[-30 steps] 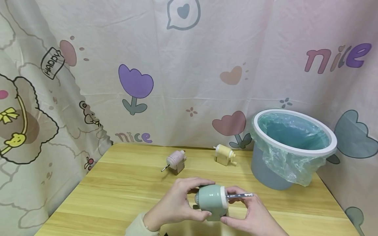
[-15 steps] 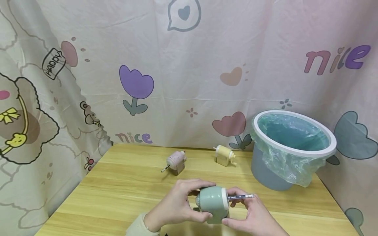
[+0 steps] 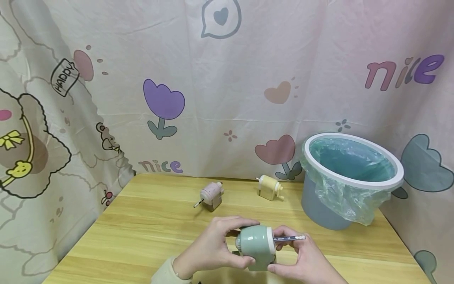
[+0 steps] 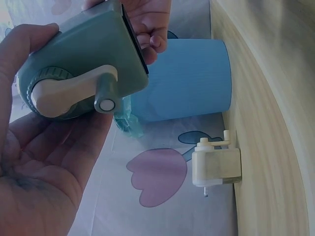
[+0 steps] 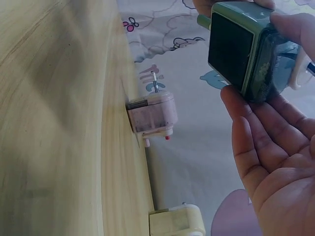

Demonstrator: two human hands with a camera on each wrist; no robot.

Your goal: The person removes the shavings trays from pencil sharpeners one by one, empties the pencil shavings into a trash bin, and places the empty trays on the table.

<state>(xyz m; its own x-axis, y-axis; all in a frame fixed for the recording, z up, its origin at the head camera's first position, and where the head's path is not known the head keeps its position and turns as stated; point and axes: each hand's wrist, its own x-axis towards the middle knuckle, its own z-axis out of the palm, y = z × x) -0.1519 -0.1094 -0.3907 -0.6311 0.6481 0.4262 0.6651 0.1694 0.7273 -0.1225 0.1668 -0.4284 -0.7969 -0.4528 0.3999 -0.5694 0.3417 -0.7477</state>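
A green hand-crank pencil sharpener is held up over the front of the table between both hands. My left hand grips its crank end, thumb on the near side and fingers over the far side. The light crank shows in the left wrist view. A dark pencil sticks out of the white front ring toward the right. With thumb and fingers, my right hand holds the front end, around the clear shavings drawer. The sharpener's dark base faces the right wrist camera.
On the wooden table stand a pink sharpener with a pencil in it and a yellow sharpener farther back. A grey-blue bin with a green liner bag stands at the right. A patterned curtain hangs behind.
The green sharpener has shifted slightly down and to the right in the head view, with both hands still holding it. The pencil stays in its front.
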